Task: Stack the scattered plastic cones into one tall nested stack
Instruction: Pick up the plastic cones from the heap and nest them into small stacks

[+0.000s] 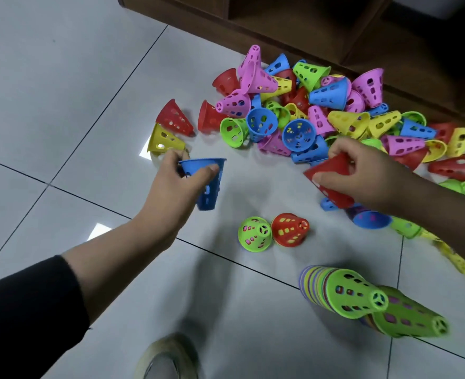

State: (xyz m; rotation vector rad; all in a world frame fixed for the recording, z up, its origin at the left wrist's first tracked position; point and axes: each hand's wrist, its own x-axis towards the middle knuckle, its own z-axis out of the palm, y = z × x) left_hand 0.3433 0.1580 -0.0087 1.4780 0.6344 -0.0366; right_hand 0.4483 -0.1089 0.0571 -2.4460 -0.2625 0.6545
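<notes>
My left hand (176,184) grips a blue cone (208,187), wide rim up, above the floor at centre left. My right hand (362,176) holds a red cone (332,177) by its narrow end, wide rim tilted down to the left. A big pile of scattered cones (308,110) in pink, blue, green, yellow and red lies beyond both hands. Two short stacks, one green-topped (254,233) and one red-topped (290,228), stand upright near the middle. A tall nested stack with a green top (354,292) rises at lower right, beside a second green-topped stack (411,320).
The floor is grey tile (62,105). A dark wooden cabinet base (335,28) runs along the back behind the pile. A red cone (175,119) and a yellow cone (164,139) lie apart at the left. My shoe (168,356) shows at the bottom edge.
</notes>
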